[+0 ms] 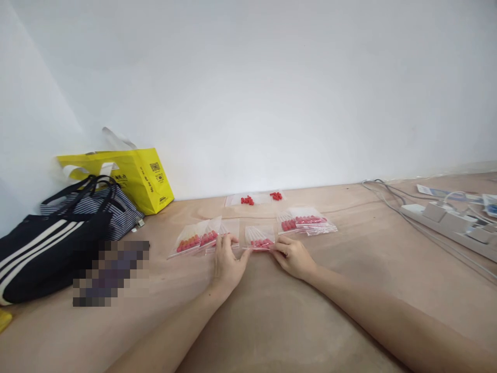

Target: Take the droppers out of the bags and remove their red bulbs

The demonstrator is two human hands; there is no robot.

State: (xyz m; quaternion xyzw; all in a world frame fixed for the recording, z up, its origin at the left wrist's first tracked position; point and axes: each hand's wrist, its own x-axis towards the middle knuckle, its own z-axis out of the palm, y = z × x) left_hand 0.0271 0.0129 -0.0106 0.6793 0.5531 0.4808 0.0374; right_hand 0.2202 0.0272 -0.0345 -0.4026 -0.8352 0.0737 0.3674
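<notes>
A small clear zip-lock bag (259, 233) lies on the table between my hands, with pinkish-red pieces and pale thin stems inside. My right hand (294, 256) pinches its near right corner, fingers curled. At the bag's near left corner rests the thumb of my left hand (230, 263), spread apart from its fingers. Those fingers lie over a neighbouring bag (233, 227) and partly hide it. Further left are overlapping bags (194, 239) of similar red pieces, some looking orange. More filled bags (306, 221) are stacked to the right.
Near the wall, loose red pieces (247, 200) and a second red cluster (276, 196) lie on clear plastic. At left stand a yellow bag (155, 181) and a black striped bag (58, 254), beside a blurred-out object (112, 272). A power strip (450, 225) with cables is at right.
</notes>
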